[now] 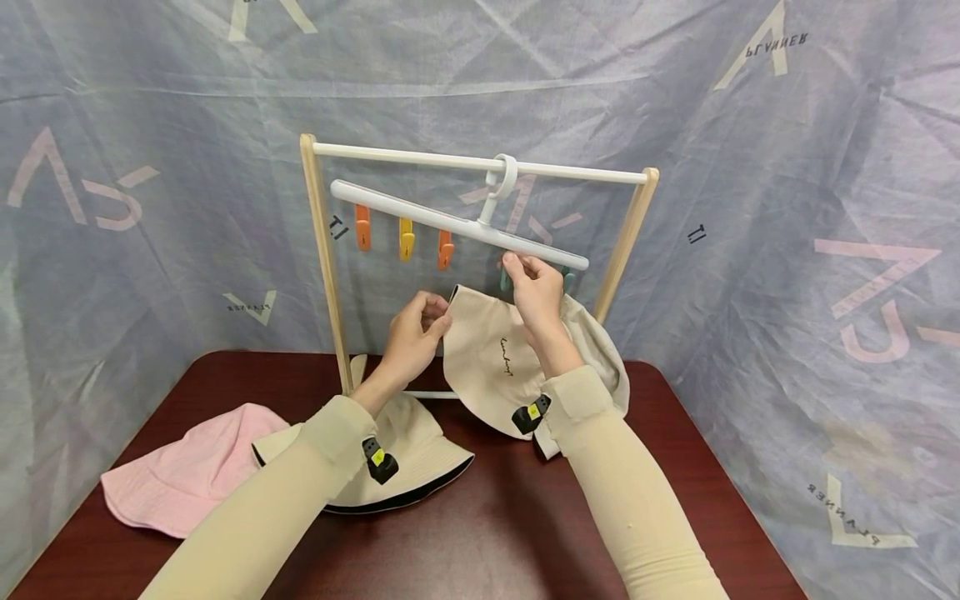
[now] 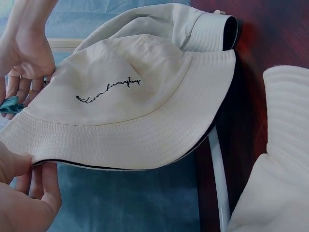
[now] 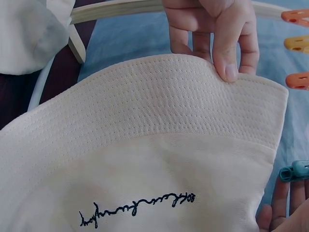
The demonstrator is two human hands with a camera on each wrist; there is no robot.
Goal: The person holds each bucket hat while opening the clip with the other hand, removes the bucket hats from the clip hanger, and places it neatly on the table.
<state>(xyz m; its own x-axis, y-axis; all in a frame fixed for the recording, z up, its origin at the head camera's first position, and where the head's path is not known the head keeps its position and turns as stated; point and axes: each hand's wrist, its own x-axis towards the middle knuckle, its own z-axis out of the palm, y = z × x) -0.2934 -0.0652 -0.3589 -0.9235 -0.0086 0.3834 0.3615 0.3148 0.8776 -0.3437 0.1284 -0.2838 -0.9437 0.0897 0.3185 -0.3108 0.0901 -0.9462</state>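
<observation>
My left hand (image 1: 417,332) pinches the brim of a cream bucket hat (image 1: 480,358) between thumb and fingers. Dark script runs across the hat's side, and a black lining shows along the brim in the left wrist view. Up at the low right end of the tilted white hanger (image 1: 450,222), my right hand (image 1: 538,293) grips a teal clip (image 2: 10,105). This clip is beside the held hat's brim corner; whether its jaws touch the fabric is unclear. Behind the held hat hangs another cream hat (image 1: 603,354), under a second teal clip (image 1: 567,277).
The hanger hooks over the white bar (image 1: 405,156) of a wooden-legged rack (image 1: 324,267). Orange clips (image 1: 363,228) and a yellow clip (image 1: 406,240) hang on its left half. A pink hat (image 1: 198,467) and another cream hat (image 1: 408,458) lie on the dark red table (image 1: 525,533).
</observation>
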